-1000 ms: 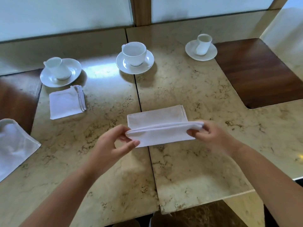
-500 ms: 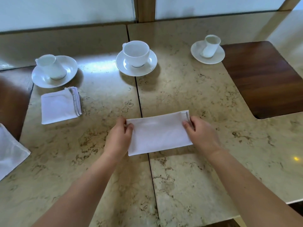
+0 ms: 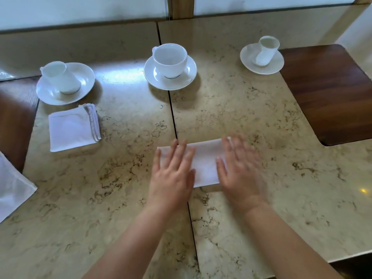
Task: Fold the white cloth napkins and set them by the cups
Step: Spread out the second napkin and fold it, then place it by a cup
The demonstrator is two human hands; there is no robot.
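Note:
A white napkin (image 3: 205, 162), folded into a long rectangle, lies flat across the seam of the marble table. My left hand (image 3: 173, 174) rests palm down on its left end, fingers spread. My right hand (image 3: 239, 172), blurred, lies flat on its right end, fingers apart. Neither hand grips the cloth. A folded square napkin (image 3: 72, 128) sits in front of the left cup (image 3: 59, 77). The middle cup (image 3: 170, 59) and the small right cup (image 3: 266, 50) stand on saucers at the back.
Another unfolded white napkin (image 3: 12, 188) lies at the left edge. Dark wooden insets flank the marble at right (image 3: 330, 93) and left (image 3: 14, 121). A wall panel runs along the far edge of the table.
The lifted napkin half was laid down on the table. Both hands let go of its ends and now lie flat on top, spread fingers pressing it.

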